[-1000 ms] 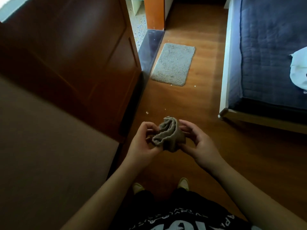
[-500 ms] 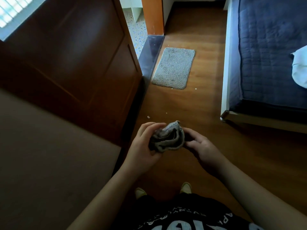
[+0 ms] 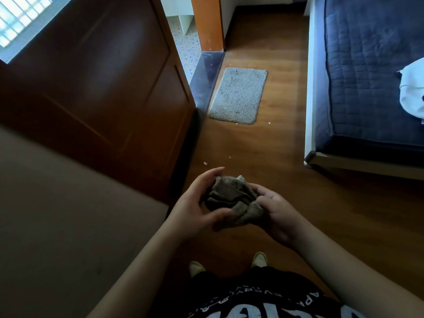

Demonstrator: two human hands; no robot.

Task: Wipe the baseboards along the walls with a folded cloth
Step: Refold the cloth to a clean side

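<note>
Two hands, one cloth: the left hand point(image 3: 195, 210) cups a bunched grey-brown cloth point(image 3: 231, 200) from the left, fingers curled over its far edge and thumb under its near side, while the right hand point(image 3: 278, 214) grasps it from the right with fingers wrapped round the lower fold — the cloth held in the air between them, above the wooden floor point(image 3: 270, 145). Near, below the hands: two pale shoes point(image 3: 259, 259), toes pointing far, and a black shirt with white lettering point(image 3: 259, 299). Left: a dark brown door point(image 3: 98, 88) standing open, a plain brown surface nearer. Far centre: a grey mat point(image 3: 238, 95) lying just beside a dark threshold strip point(image 3: 206, 76), an orange door post point(image 3: 207, 21) beyond. Right: a bed with a navy quilted cover point(image 3: 367, 70) — a white item at its right edge. Small pale crumbs lie scattered on the floor between mat and hands.
</note>
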